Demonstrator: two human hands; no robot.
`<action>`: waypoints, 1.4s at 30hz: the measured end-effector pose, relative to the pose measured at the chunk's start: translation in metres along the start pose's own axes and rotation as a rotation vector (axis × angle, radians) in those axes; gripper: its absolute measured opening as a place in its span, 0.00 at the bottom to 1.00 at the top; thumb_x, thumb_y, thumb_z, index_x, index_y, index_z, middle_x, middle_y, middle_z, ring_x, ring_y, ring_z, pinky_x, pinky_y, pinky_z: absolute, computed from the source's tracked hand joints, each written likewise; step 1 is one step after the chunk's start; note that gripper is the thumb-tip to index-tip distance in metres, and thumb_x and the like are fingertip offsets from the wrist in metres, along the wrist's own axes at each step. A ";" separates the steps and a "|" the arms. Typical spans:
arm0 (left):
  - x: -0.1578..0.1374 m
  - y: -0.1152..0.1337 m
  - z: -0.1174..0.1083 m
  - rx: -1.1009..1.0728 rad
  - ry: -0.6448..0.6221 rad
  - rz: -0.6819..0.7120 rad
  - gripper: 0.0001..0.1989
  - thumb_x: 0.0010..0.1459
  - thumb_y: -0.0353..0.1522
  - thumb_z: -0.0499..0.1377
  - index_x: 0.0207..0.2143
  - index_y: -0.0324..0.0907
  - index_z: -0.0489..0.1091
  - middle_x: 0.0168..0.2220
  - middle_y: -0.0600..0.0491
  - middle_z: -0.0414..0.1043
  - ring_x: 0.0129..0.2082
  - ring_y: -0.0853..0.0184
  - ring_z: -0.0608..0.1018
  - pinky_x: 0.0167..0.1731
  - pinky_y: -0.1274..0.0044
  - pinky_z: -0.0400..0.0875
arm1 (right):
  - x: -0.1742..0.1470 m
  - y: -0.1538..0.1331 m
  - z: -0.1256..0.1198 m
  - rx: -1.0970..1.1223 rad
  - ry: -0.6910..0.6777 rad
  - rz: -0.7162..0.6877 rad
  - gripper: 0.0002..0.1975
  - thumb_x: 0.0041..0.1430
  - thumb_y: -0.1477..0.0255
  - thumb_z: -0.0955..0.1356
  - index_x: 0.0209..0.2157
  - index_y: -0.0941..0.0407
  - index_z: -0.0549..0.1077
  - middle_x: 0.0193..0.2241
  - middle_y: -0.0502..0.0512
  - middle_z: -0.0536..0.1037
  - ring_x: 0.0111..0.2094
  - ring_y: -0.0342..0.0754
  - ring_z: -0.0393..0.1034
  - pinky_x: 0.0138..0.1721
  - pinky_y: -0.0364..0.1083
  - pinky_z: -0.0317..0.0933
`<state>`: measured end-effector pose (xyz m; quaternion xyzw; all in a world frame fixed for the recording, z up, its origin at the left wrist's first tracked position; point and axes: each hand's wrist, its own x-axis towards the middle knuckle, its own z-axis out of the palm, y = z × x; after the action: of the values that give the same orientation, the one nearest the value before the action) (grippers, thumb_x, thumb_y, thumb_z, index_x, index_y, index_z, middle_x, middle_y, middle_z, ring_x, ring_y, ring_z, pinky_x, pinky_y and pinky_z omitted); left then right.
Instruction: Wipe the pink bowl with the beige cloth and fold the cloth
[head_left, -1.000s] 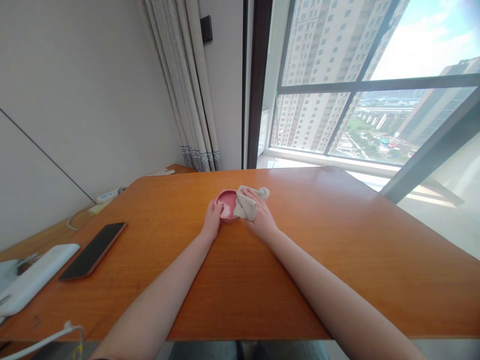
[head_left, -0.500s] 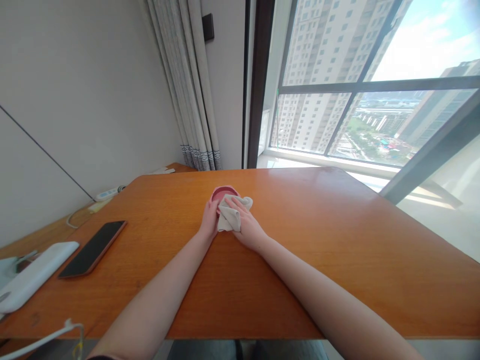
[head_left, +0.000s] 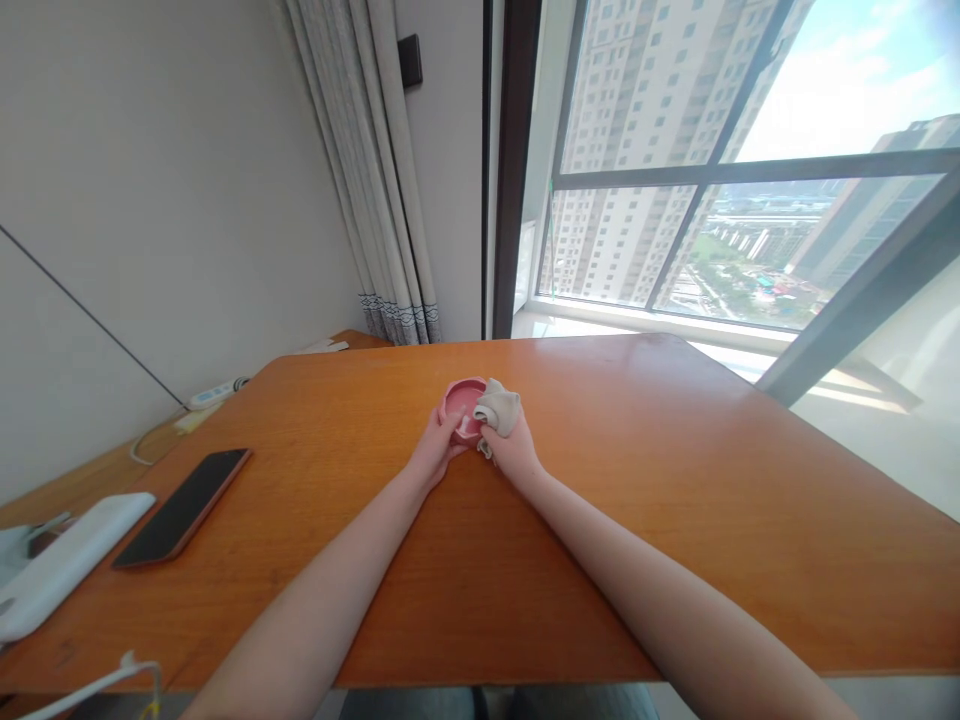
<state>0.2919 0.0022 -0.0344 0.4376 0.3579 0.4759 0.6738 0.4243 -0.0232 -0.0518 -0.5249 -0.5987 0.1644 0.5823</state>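
A small pink dish (head_left: 461,398) with a raised rim is tilted toward me above the middle of the table. My left hand (head_left: 435,447) grips its near left side, the thumb lying over the rim. In my right hand (head_left: 516,447) is a bunched whitish cloth (head_left: 498,407), pressed against the dish's right rim. The cloth covers part of that rim, and a loose end hangs below it. Most of my right fingers are hidden behind the cloth.
On the wooden table (head_left: 600,500), a dark phone (head_left: 184,507) and a white power bank-like block (head_left: 71,565) lie at the left. A white cable (head_left: 97,685) crosses the near left corner. A power strip (head_left: 214,394) sits by the wall; a large window is at the right.
The cloth has moved from over the dish's inside to its right rim, bunched up. More of the dish's inside shows now, and my left thumb lies over its rim.
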 end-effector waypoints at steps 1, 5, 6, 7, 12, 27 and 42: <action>-0.001 0.002 0.000 -0.019 -0.028 -0.035 0.27 0.50 0.45 0.61 0.51 0.45 0.65 0.47 0.46 0.73 0.41 0.62 0.77 0.39 0.67 0.74 | 0.001 0.002 -0.002 0.009 0.012 0.021 0.28 0.52 0.75 0.64 0.57 0.57 0.59 0.51 0.61 0.69 0.49 0.53 0.67 0.49 0.52 0.64; -0.005 0.014 -0.002 -0.061 -0.179 -0.156 0.29 0.53 0.52 0.56 0.52 0.46 0.66 0.49 0.44 0.72 0.45 0.58 0.76 0.42 0.65 0.74 | 0.008 0.008 -0.014 0.058 -0.045 0.024 0.21 0.53 0.75 0.63 0.50 0.55 0.67 0.46 0.58 0.73 0.46 0.52 0.69 0.46 0.50 0.66; -0.006 0.016 -0.003 -0.059 -0.204 -0.176 0.29 0.53 0.52 0.56 0.52 0.45 0.67 0.50 0.44 0.72 0.46 0.57 0.76 0.42 0.66 0.74 | 0.010 0.009 -0.017 0.076 -0.073 0.006 0.19 0.53 0.75 0.63 0.48 0.55 0.68 0.45 0.57 0.73 0.46 0.52 0.70 0.47 0.50 0.65; -0.006 0.018 -0.004 -0.052 -0.215 -0.189 0.28 0.53 0.51 0.57 0.52 0.45 0.67 0.50 0.44 0.72 0.46 0.57 0.76 0.41 0.67 0.74 | 0.011 0.010 -0.019 0.086 -0.098 -0.015 0.18 0.53 0.74 0.64 0.47 0.54 0.69 0.45 0.57 0.74 0.46 0.52 0.70 0.47 0.50 0.65; -0.004 0.016 -0.004 -0.053 -0.133 -0.172 0.25 0.52 0.43 0.61 0.52 0.46 0.67 0.51 0.47 0.71 0.46 0.60 0.76 0.39 0.69 0.76 | 0.010 0.003 -0.017 0.021 -0.102 -0.109 0.24 0.56 0.70 0.65 0.55 0.55 0.63 0.53 0.60 0.68 0.55 0.53 0.63 0.54 0.53 0.61; -0.009 0.001 0.012 -0.195 -0.137 0.044 0.28 0.52 0.38 0.63 0.55 0.47 0.62 0.51 0.49 0.71 0.48 0.62 0.74 0.47 0.71 0.71 | 0.000 -0.014 -0.005 -0.136 0.052 -0.033 0.18 0.55 0.72 0.65 0.49 0.57 0.70 0.62 0.61 0.54 0.58 0.53 0.59 0.55 0.49 0.60; -0.005 0.006 0.004 -0.317 -0.142 -0.068 0.22 0.56 0.39 0.58 0.53 0.43 0.66 0.50 0.47 0.72 0.48 0.58 0.74 0.45 0.66 0.72 | 0.004 -0.017 -0.015 0.022 -0.140 -0.017 0.17 0.51 0.71 0.69 0.45 0.51 0.74 0.64 0.52 0.53 0.63 0.56 0.50 0.62 0.53 0.49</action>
<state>0.2920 -0.0023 -0.0266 0.3461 0.2445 0.4713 0.7735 0.4311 -0.0325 -0.0321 -0.5005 -0.6406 0.2021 0.5462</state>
